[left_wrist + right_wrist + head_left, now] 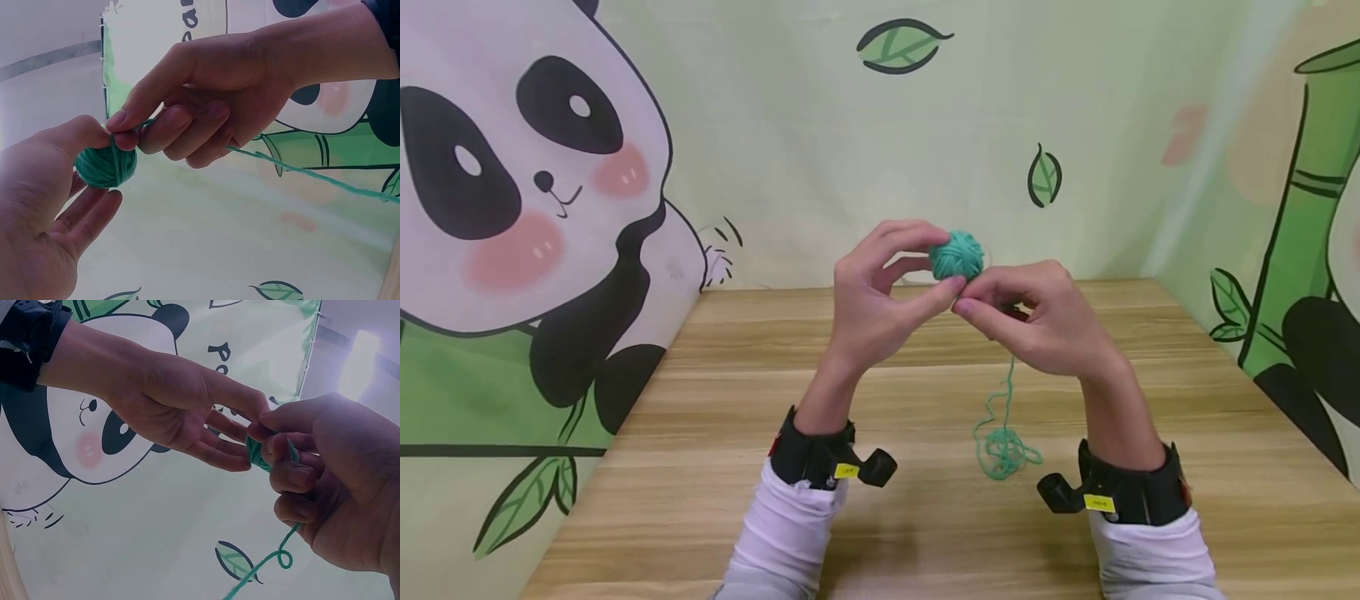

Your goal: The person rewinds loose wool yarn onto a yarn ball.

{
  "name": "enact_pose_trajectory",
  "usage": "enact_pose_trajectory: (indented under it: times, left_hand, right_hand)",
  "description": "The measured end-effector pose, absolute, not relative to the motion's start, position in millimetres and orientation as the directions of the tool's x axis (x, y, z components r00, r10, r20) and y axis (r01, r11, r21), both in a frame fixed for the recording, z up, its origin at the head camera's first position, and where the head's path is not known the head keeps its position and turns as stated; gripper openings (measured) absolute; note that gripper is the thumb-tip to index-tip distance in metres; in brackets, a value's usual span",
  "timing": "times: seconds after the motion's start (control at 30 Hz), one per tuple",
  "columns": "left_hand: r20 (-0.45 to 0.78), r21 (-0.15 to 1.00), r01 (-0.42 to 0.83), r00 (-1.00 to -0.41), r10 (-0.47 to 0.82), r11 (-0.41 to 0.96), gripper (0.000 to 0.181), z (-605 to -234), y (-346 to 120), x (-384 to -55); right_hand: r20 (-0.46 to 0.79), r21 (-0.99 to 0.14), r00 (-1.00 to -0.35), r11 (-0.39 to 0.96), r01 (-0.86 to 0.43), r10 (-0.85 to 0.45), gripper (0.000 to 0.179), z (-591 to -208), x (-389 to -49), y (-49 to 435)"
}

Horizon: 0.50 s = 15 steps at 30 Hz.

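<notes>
A small teal ball of yarn (957, 256) is held up above the far part of the table by my left hand (887, 292), its thumb and fingers on either side of the ball. Right beside it, my right hand (1037, 317) pinches the yarn strand between thumb and forefinger, the other fingers curled. In the left wrist view the strand (312, 173) runs from the ball through the right hand and out beyond it. From below the right hand the yarn hangs down to a loose tangle of yarn (1006, 450) on the table. The right wrist view shows the ball (257, 453) partly hidden behind fingers.
The wooden table (737, 375) spreads under both arms. A fabric backdrop (790, 125) with printed pandas, leaves and bamboo stands behind it and along both sides. Each wrist wears a black strap with a small camera (877, 467).
</notes>
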<state>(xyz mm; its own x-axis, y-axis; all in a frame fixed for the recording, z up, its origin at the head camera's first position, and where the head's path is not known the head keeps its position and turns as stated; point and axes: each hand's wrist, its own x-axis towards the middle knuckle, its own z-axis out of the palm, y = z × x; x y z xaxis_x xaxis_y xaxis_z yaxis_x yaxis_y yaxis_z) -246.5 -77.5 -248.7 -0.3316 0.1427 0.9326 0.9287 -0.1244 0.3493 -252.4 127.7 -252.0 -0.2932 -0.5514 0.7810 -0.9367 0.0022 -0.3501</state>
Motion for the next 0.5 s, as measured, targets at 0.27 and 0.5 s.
enact_pose_trajectory:
  times: [0.27,0.5]
  left_hand:
    - [0.934,0.344,0.933,-0.327,0.143,-0.110,0.036,-246.8,-78.0,-244.8]
    - [0.929,0.356,0.927,-0.339,0.146,-0.116,0.038,-248.5,-76.9,-245.7]
  right_hand:
    - [0.779,-0.357,-0.303,0.009,-0.934,-0.550,0.017,-251.7,-254.6,126.9]
    - [0.778,-0.365,-0.308,0.004,-0.931,-0.548,0.019,-253.2,-255.0,127.2]
